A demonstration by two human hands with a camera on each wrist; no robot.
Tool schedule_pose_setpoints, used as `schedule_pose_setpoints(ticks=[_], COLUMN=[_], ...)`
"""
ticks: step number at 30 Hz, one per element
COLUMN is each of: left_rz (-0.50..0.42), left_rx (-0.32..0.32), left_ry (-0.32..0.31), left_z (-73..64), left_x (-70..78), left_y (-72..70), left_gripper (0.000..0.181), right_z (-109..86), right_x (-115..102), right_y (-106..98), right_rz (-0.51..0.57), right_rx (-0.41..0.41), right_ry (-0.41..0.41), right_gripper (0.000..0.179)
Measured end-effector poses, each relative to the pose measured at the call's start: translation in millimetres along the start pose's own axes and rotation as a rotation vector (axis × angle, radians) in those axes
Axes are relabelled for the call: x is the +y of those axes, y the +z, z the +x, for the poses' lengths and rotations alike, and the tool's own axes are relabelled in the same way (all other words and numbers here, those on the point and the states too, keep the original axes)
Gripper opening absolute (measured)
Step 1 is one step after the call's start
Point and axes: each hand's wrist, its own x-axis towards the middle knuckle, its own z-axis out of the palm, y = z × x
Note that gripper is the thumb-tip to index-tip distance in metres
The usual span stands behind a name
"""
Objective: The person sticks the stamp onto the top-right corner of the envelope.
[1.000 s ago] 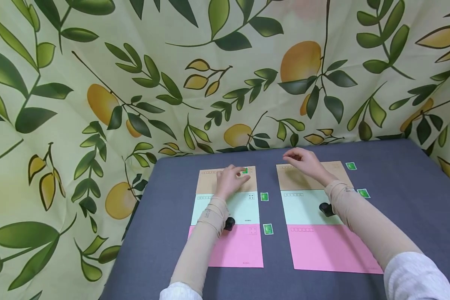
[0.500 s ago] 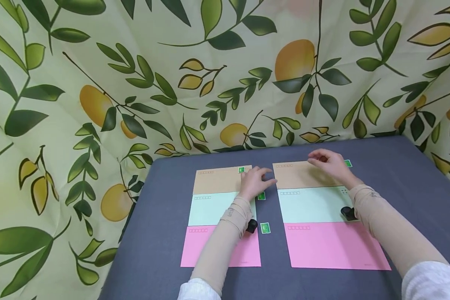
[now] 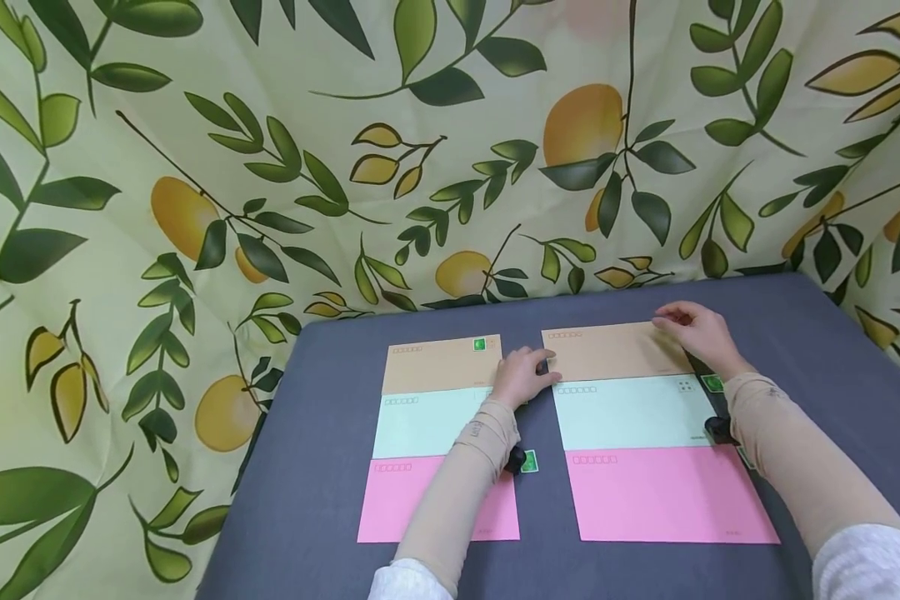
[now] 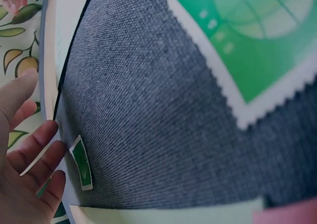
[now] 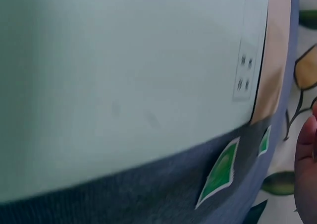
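Two columns of envelopes lie on the table, each with a brown, a mint and a pink one. My left hand (image 3: 521,377), fingers spread and parted, hovers over the gap beside the left brown envelope (image 3: 435,367). In the left wrist view its fingertips come close to a small green stamp (image 4: 81,164). One green stamp (image 3: 479,343) sits on the left brown envelope's upper right corner. My right hand (image 3: 693,333), fingers loosely bent, is over the right end of the right brown envelope (image 3: 607,350). It covers a stamp (image 5: 265,140) that the right wrist view shows beside that envelope.
Another stamp (image 3: 529,461) lies in the gap by the left pink envelope (image 3: 438,500). Right of the right mint envelope (image 3: 630,412) lies a stamp (image 3: 712,383); a lower one (image 3: 746,457) is partly behind the right arm. A leaf-patterned cloth (image 3: 390,208) hangs behind the table.
The left hand has moved right, off the left brown envelope, uncovering the stamp on its corner. The right hand has moved right across the right brown envelope to its far end.
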Motion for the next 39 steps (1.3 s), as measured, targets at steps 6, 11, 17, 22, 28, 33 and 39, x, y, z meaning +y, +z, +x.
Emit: schedule_pose_setpoints(ticks=[6,11,17,22,28,33,39], left_rz=[0.037,0.080,0.110,0.096,0.104,0.118,0.115], left_rx=[0.006,0.005,-0.036,-0.045,-0.046,-0.041,-0.039], left_ry=[-0.020,-0.047,-0.075,-0.108,-0.144,-0.152,-0.159], left_z=[0.3,1.7,1.2,1.2,4.2,4.9,4.9], left_x=[2.5,2.9,6.2,8.9,11.8,12.4,13.7], left_y=[2.5,5.4,8.8,10.9,12.5,13.3,13.3], left_gripper=[0.039,0.039,0.044,0.044,0.043,0.042,0.042], right_z=[1.4,3.1,-1.2,-1.2,1.5,2.8,0.4], right_x=[11.2,18.6,23.5,28.3,31.5,31.3,28.8], right_y=[-2.3,-2.2,-5.4,-5.4,-2.9,-1.8,-1.9], right_rz=[-0.017,-0.090,-0.140,-0.190,-0.234,-0.242,-0.211], right_rx=[0.018,0.019,0.043,0.000,0.004,0.020,0.045], right_ry=[0.086,0.094,0.155,0.221,0.219,0.232,0.243], right_gripper=[0.044,0.042,0.039,0.044,0.043,0.039,0.036])
